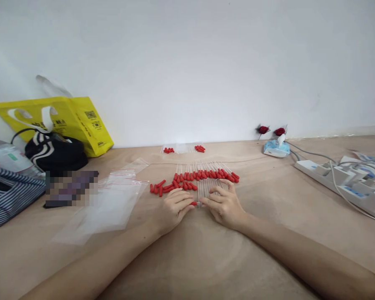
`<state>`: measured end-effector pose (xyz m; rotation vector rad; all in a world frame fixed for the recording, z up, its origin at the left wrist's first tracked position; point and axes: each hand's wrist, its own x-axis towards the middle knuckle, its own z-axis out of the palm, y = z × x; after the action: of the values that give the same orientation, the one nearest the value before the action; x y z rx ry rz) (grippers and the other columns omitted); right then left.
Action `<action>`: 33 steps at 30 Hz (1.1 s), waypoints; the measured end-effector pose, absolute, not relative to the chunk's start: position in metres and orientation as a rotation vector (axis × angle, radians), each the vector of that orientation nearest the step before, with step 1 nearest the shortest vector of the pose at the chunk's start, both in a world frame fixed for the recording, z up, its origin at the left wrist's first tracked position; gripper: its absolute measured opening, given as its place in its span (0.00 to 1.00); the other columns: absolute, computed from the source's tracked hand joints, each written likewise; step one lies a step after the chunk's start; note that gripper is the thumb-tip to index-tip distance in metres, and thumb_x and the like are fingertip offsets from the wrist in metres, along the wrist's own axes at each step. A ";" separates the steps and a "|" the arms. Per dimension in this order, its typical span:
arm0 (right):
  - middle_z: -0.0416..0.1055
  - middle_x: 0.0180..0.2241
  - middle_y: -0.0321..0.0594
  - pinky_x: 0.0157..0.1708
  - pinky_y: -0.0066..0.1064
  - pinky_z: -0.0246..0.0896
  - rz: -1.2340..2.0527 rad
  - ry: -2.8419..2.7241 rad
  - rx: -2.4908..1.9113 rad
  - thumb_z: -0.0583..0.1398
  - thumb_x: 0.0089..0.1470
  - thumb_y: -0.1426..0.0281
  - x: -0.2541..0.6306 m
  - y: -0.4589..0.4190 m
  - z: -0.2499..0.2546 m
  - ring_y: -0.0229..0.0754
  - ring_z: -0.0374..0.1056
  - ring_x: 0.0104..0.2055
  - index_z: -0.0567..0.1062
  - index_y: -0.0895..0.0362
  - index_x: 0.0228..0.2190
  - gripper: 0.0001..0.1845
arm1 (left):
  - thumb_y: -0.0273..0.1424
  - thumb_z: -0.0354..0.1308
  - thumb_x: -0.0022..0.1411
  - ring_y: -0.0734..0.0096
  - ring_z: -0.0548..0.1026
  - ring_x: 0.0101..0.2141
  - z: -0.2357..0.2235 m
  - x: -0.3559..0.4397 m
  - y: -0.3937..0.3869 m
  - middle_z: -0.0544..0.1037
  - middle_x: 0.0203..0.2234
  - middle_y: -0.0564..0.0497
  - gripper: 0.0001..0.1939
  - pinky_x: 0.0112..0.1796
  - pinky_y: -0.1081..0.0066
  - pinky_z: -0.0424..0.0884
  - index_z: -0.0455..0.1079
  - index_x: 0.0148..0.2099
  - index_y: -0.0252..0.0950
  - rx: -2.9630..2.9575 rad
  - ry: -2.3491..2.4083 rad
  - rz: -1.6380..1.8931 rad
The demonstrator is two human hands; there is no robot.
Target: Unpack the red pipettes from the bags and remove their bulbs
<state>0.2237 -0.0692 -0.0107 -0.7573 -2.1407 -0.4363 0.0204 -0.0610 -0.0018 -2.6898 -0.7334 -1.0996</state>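
My left hand (175, 208) pinches a red rubber bulb (193, 203) low over the table, its open end toward the right. My right hand (225, 204) is closed at the end of a clear glass tube (199, 204) that meets the bulb; how far it sits inside I cannot tell. Several bare glass tubes (203, 188) lie side by side just beyond and partly under my right fingers. Loose red bulbs (161, 191) are piled beyond my left hand. Farther back, a row of droppers (203, 174) lies with red bulbs toward me and thin tubes pointing to the wall.
Clear zip bags (112, 204) overlap on the left. Two bagged groups of red-bulbed pieces (200, 148) lie by the wall. Left stand a yellow bag (95, 133), a black cap (54, 152) and a striped bag (12, 196). Right are a tissue pack (275, 149) and a cabled power strip (312, 166).
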 end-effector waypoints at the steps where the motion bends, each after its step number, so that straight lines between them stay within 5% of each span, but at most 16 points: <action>1: 0.68 0.19 0.30 0.49 0.42 0.38 -0.434 -2.148 -0.758 0.54 0.52 0.72 0.224 -0.070 -0.010 0.36 0.62 0.33 0.73 0.54 0.29 0.07 | 0.28 0.51 0.59 0.71 0.74 0.34 -0.002 0.020 -0.061 0.77 0.31 0.51 0.05 0.42 0.65 0.66 0.68 0.37 0.35 -2.688 -0.724 -1.103; 15: 0.68 0.18 0.32 0.46 0.41 0.40 -0.399 -2.095 -0.819 0.54 0.52 0.71 0.237 -0.075 -0.008 0.37 0.61 0.31 0.73 0.54 0.28 0.08 | 0.23 0.49 0.58 0.73 0.73 0.30 0.003 0.009 -0.064 0.76 0.26 0.51 0.07 0.39 0.67 0.67 0.67 0.31 0.35 -2.684 -0.760 -1.123; 21: 0.65 0.19 0.34 0.33 0.32 0.50 -0.212 -2.099 -0.954 0.52 0.54 0.69 0.250 -0.070 -0.013 0.34 0.58 0.23 0.74 0.54 0.34 0.11 | 0.25 0.50 0.59 0.73 0.70 0.31 0.004 -0.001 -0.063 0.72 0.29 0.50 0.07 0.33 0.72 0.68 0.69 0.37 0.35 -2.647 -0.904 -1.180; 33: 0.67 0.33 0.44 0.30 0.31 0.61 -0.073 -1.974 -1.365 0.48 0.49 0.78 0.281 -0.058 -0.020 0.41 0.66 0.31 0.67 0.59 0.33 0.11 | 0.32 0.50 0.53 0.74 0.69 0.24 0.020 -0.011 -0.045 0.71 0.26 0.51 0.12 0.27 0.74 0.67 0.68 0.39 0.34 -2.433 -1.691 -1.195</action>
<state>0.2811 -0.0580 -0.0204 -1.3653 -1.9742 -0.0731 -0.0109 -0.0450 0.0195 -2.4332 -1.6913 -1.1947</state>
